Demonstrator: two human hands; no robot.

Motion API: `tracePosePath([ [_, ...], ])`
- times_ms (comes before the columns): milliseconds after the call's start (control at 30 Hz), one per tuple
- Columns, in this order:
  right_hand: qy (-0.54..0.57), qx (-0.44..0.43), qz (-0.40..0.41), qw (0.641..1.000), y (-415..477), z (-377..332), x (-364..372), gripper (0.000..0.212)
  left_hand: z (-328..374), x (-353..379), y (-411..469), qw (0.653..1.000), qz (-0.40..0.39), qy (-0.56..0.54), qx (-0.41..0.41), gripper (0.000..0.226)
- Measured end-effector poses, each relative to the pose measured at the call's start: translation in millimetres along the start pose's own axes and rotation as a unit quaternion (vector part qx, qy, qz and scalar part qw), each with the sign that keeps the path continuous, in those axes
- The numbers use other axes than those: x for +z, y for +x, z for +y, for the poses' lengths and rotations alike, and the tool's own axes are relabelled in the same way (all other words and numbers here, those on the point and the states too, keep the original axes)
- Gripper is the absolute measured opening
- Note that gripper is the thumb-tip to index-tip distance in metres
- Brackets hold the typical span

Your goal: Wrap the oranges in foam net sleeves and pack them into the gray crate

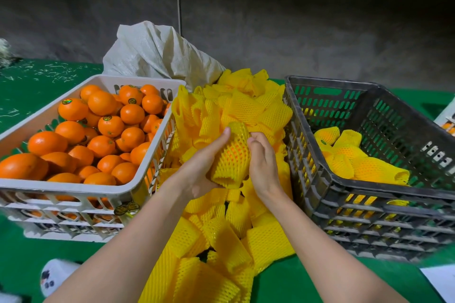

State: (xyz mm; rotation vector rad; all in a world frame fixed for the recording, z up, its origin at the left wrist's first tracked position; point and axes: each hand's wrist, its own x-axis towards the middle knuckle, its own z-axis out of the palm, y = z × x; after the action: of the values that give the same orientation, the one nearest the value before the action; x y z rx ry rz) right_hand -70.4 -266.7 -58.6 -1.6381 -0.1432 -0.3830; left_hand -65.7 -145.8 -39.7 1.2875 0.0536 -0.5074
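Between the two crates I hold an orange inside a yellow foam net sleeve [232, 155], the fruit showing through the mesh. My left hand [204, 167] grips it from below and the left, thumb up along its side. My right hand [262, 162] holds its right side with curled fingers. A white crate [73, 189] on the left is heaped with bare oranges [103, 130]. The gray crate [384, 187] on the right holds several wrapped oranges [354, 155] at its bottom.
A big pile of loose yellow foam sleeves [229, 241] covers the green table [29, 241] between the crates. A white woven sack [157, 51] lies behind the pile. A white roll [55, 275] sits at the lower left and a paper sheet [440, 280] at the lower right.
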Motion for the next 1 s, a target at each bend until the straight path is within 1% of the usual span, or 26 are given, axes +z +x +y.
tracePosePath([
  [67, -0.001, -0.014, -0.007, 1.000, 0, 3, -3, 0.020, 2, 4, -3, 1.000, 0.002, 0.023, 0.010, 0.059],
  [100, 0.006, -0.015, -0.008, 1.000, 0, 4, -4, 0.021, 2, 6, -3, 0.999, 0.012, 0.039, 0.018, 0.060],
  [167, 0.017, -0.017, -0.008, 1.000, 0, 6, -6, 0.020, 0, 9, -2, 0.996, 0.054, 0.054, 0.036, 0.057],
  [233, 0.021, -0.031, -0.020, 0.999, -3, 7, -8, 0.020, -1, 8, 2, 0.994, 0.095, 0.019, 0.044, 0.055],
  [267, 0.014, -0.048, -0.033, 0.998, -5, 6, -10, 0.024, 0, 8, 3, 0.993, 0.104, -0.004, 0.052, 0.053],
  [367, -0.019, -0.081, -0.105, 0.991, -10, -3, -11, 0.036, 1, 14, 4, 0.990, 0.096, -0.037, 0.099, 0.040],
  [400, -0.037, -0.092, -0.110, 0.989, -10, -7, -10, 0.038, 2, 18, 3, 0.988, 0.095, -0.038, 0.114, 0.039],
  [467, -0.052, -0.105, -0.088, 0.989, -6, -17, -13, 0.037, 3, 28, 4, 0.986, 0.093, -0.045, 0.134, 0.044],
  [567, -0.048, -0.101, -0.041, 0.993, 8, -31, -30, 0.033, 8, 52, 12, 0.982, 0.100, -0.048, 0.154, 0.054],
  [633, -0.038, -0.110, -0.011, 0.993, 19, -39, -49, 0.031, 14, 71, 18, 0.981, 0.109, -0.024, 0.161, 0.059],
  [700, -0.049, -0.138, 0.029, 0.989, 30, -45, -73, 0.030, 18, 92, 25, 0.978, 0.099, 0.027, 0.183, 0.059],
  [733, -0.061, -0.149, 0.053, 0.985, 36, -46, -86, 0.029, 17, 103, 29, 0.969, 0.095, 0.076, 0.216, 0.056],
  [800, -0.079, -0.152, 0.110, 0.979, 53, -45, -119, 0.030, 11, 121, 39, 0.932, 0.087, 0.179, 0.301, 0.043],
  [867, -0.105, -0.116, 0.159, 0.975, 73, -40, -155, 0.029, 6, 139, 56, 0.890, 0.075, 0.275, 0.357, 0.029],
  [900, -0.138, -0.087, 0.168, 0.972, 86, -36, -173, 0.029, 4, 147, 67, 0.863, 0.065, 0.335, 0.373, 0.024],
  [933, -0.193, -0.056, 0.162, 0.966, 99, -30, -191, 0.029, 2, 158, 79, 0.836, 0.050, 0.395, 0.378, 0.021],
  [967, -0.269, -0.025, 0.138, 0.953, 112, -21, -208, 0.030, 2, 168, 89, 0.811, 0.030, 0.450, 0.372, 0.020],
  [1000, -0.350, 0.004, 0.097, 0.932, 125, -11, -221, 0.032, 0, 177, 99, 0.788, 0.007, 0.501, 0.357, 0.020],
])
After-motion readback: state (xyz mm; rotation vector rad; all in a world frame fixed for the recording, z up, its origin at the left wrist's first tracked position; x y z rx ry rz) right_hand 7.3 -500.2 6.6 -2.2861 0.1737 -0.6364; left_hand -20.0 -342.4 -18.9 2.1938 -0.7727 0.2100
